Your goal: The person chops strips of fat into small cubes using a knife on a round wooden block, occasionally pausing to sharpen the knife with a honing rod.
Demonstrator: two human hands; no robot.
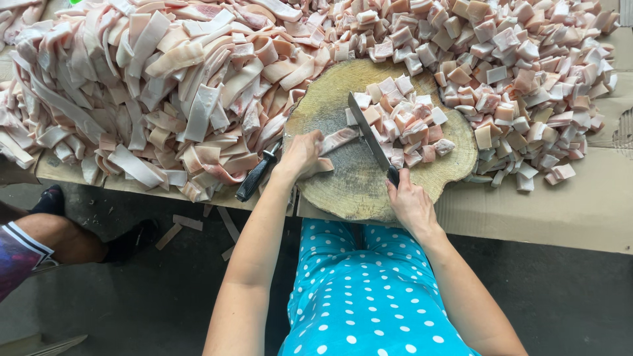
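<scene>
Pork-skin strip (339, 139) lies flat on the round wooden chopping block (343, 191), and we see it from the head camera with one end tucked under our left hand (301, 156). That hand's fingers are curled down on the strip, pinning it to the wood, while the free end reaches rightward to the knife (369, 135). Our right hand (410, 204) is wrapped tight around the knife's dark handle near the block's front edge, the blade running up and left across the strip, just beside the left fingertips. To the right of the blade sits a small heap of cut cubes (409, 128) on the block. Behind the block, a big pile of long strips (145, 86) covers the left of the cardboard-covered table (567, 204), and a bigger pile of squares (527, 72) covers the right. A second black-handled knife (257, 175) lies by our left wrist. Another person's leg and dark shoe (49, 201) show at the lower left.
</scene>
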